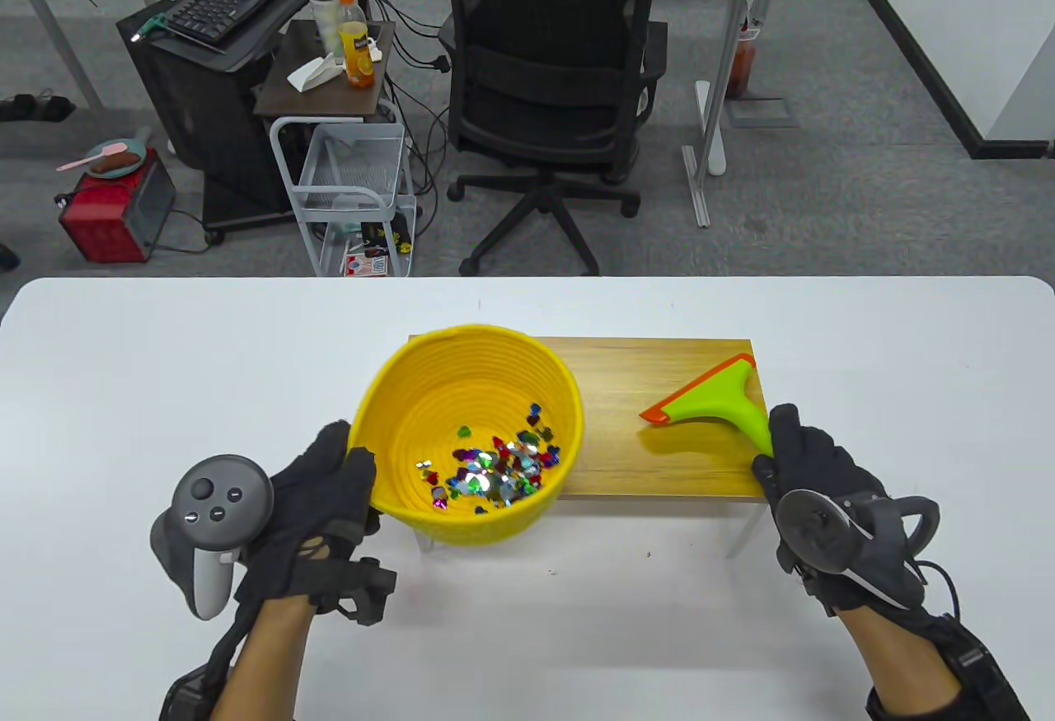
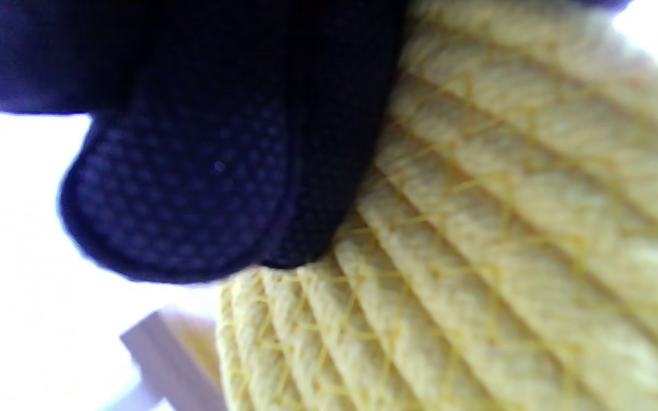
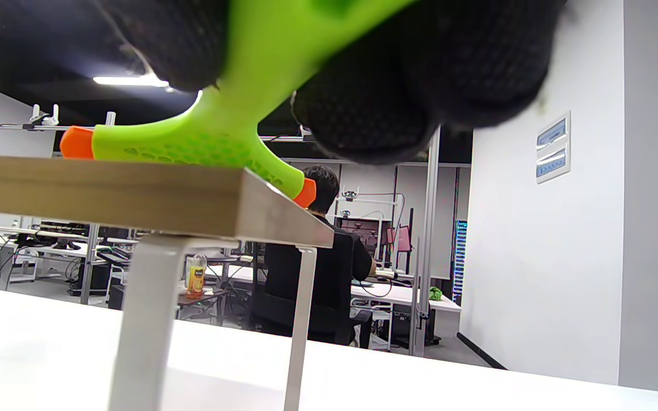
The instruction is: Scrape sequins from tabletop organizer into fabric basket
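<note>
A yellow woven fabric basket (image 1: 461, 391) is tilted against the left end of the wooden tabletop organizer (image 1: 643, 391), a small raised shelf on white legs. Many shiny sequins (image 1: 494, 470) lie inside the basket. My left hand (image 1: 330, 482) grips the basket's left rim; the left wrist view shows a gloved finger (image 2: 192, 188) against the basket's outside (image 2: 506, 228). My right hand (image 1: 812, 465) holds the handle of a green scraper (image 1: 713, 404) with an orange blade, whose edge rests on the shelf top. It also shows in the right wrist view (image 3: 209, 137).
The white table (image 1: 165, 358) carries the organizer. The shelf top (image 3: 106, 191) looks bare of sequins. Beyond the table's far edge stand an office chair (image 1: 552, 62) and a wire cart (image 1: 354, 185).
</note>
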Demonstrator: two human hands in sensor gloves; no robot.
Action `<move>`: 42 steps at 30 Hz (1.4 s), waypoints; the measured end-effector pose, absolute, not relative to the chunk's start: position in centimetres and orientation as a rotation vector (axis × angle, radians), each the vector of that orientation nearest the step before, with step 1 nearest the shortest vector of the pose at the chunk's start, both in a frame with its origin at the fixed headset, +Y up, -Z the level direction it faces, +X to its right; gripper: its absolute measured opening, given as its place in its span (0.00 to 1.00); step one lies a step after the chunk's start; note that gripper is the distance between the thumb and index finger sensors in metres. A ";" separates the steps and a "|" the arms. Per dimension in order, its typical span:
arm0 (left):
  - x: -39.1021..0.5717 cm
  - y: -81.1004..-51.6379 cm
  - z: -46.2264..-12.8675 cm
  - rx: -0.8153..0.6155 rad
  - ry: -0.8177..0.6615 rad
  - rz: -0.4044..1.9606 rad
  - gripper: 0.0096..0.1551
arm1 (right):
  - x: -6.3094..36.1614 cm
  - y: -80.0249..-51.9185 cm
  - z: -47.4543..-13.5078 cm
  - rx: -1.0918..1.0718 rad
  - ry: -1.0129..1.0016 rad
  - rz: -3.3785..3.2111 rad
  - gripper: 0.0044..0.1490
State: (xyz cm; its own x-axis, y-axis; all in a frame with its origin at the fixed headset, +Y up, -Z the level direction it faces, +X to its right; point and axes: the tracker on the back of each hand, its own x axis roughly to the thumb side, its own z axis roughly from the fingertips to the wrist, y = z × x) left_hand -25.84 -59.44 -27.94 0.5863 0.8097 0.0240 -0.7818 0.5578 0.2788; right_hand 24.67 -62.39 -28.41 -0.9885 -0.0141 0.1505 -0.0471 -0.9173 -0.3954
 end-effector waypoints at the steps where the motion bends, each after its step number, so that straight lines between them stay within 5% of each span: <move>1: -26.5 -59.5 -28.2 0.312 0.157 0.928 0.30 | 24.7 -62.4 -28.4 0.238 -0.638 3.048 0.39; 16: -31.7 -63.1 -30.3 0.514 0.544 0.937 0.33 | 24.4 -63.0 -28.6 0.292 -0.665 3.016 0.39; 42: -36.3 -74.5 -30.1 0.340 0.867 0.956 0.34 | 23.7 -63.7 -28.3 0.350 -0.709 3.021 0.39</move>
